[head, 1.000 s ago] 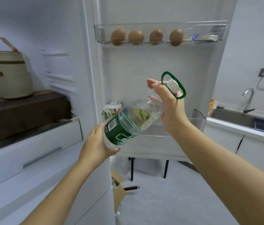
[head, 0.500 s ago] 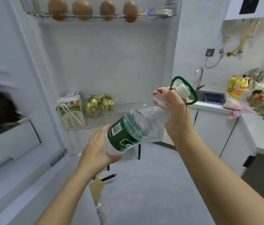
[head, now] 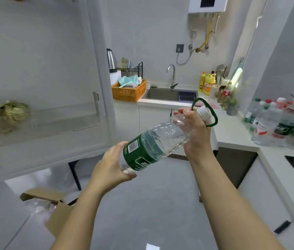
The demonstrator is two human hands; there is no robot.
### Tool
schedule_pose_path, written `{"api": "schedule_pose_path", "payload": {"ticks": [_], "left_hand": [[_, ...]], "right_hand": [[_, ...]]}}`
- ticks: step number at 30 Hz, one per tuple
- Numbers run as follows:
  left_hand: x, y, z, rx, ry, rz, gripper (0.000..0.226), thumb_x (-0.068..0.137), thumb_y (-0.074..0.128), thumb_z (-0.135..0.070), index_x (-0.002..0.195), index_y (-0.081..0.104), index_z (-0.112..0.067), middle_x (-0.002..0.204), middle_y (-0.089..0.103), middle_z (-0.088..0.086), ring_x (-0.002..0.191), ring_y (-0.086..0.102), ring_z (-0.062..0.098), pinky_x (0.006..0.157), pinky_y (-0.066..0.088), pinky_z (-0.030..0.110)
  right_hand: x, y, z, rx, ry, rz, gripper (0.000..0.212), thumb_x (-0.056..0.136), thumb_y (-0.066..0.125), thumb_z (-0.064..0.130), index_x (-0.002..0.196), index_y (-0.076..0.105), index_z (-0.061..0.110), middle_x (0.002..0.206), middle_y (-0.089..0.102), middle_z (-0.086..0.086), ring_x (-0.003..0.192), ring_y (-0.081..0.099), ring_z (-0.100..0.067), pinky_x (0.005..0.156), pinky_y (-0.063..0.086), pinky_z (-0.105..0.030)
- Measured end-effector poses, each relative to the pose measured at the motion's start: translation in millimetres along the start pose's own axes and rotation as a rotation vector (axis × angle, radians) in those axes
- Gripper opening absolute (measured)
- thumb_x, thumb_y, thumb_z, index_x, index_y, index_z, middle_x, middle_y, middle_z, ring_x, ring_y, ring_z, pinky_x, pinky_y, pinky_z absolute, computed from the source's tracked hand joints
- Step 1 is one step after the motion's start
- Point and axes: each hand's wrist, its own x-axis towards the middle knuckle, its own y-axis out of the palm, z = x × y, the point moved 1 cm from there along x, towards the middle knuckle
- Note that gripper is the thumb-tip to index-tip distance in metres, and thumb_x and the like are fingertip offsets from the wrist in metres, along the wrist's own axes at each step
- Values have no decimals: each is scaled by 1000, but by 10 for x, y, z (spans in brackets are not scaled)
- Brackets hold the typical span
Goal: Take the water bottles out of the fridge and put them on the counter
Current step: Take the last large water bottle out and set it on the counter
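The bottle (head: 157, 141) looks heavy and slick. The right hand (head: 195, 127) grips its neck; the left hand (head: 111, 166) holds its base.

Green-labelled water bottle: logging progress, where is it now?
Head view, centre: the water bottle is held tilted, left hand at its base, right hand round its neck, short of the counter.

Fridge door (head: 43, 73) at left, basket (head: 128, 94) just left of sink (head: 160, 93) on the counter (head: 232, 130) behind; bottles (head: 269, 121) clustered on the counter far right; water bottle (head: 157, 143) tilted in front, centre; cardboard box (head: 52, 212) on floor below door
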Motion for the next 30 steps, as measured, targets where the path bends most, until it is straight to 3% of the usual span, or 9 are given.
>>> {"api": "schedule_pose_path", "payload": {"ticks": [5, 15, 21, 30], "left_hand": [[143, 575, -509, -10, 23, 37, 96, 57, 84, -41, 136, 30, -45, 134, 45, -20, 119, 47, 8, 91, 49, 38], [626, 1344, -1115, -14, 109, 183, 99, 56, 83, -41, 139, 29, -41, 136, 45, -18, 123, 46, 10, 94, 48, 40], [1188, 1825, -1220, -50, 165, 239, 101, 56, 84, -42, 141, 30, -39, 138, 45, -18, 124, 45, 8, 95, 48, 37], [2495, 2452, -1317, -103, 280, 340, 99, 56, 83, -41, 140, 30, -40, 135, 47, -18, 123, 46, 9, 92, 50, 38]], "right_hand": [[232, -725, 224, -33, 22, -72, 6, 69, 64, 16, 74, 68, 16, 72, 70, 2, 80, 67, -15, 81, 52, -38], [683, -1848, 313, -33, 59, -257, 19, 61, 71, 22, 77, 70, 12, 81, 69, -9, 88, 62, -30, 82, 50, -44], [1113, -2193, 238, -34, 20, -356, 4, 65, 66, 14, 68, 68, 14, 76, 69, -7, 78, 64, -23, 79, 50, -39], [2088, -2549, 62, -67, -26, -503, 8, 66, 66, 14, 71, 67, 8, 75, 68, -6, 68, 63, -19, 66, 51, -30]]}}
